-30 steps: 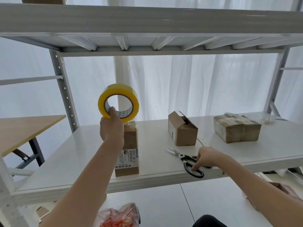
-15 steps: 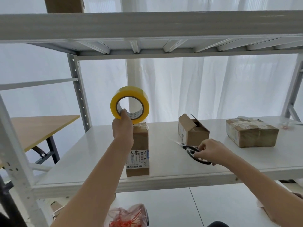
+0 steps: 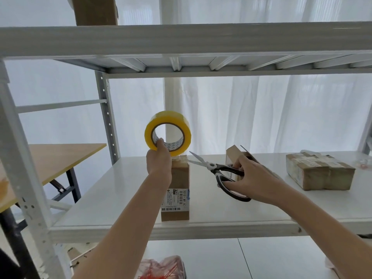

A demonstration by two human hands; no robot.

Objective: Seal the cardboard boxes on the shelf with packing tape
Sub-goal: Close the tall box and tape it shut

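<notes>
A: The left hand (image 3: 159, 160) grips the tape roll (image 3: 168, 133) just above the upright box (image 3: 177, 190) on the shelf (image 3: 120, 198); the right hand (image 3: 253, 178) holds scissors (image 3: 219, 172), blades parted, tips beside the tape.

B: The box is tall and narrow, so a tug on the strip could tip it, and neither hand steadies it.

both forearms bare to the frame edge, no sleeves, watch or rings visible. left hand (image 3: 159, 161) and right hand (image 3: 253, 182) ungloved.
</notes>
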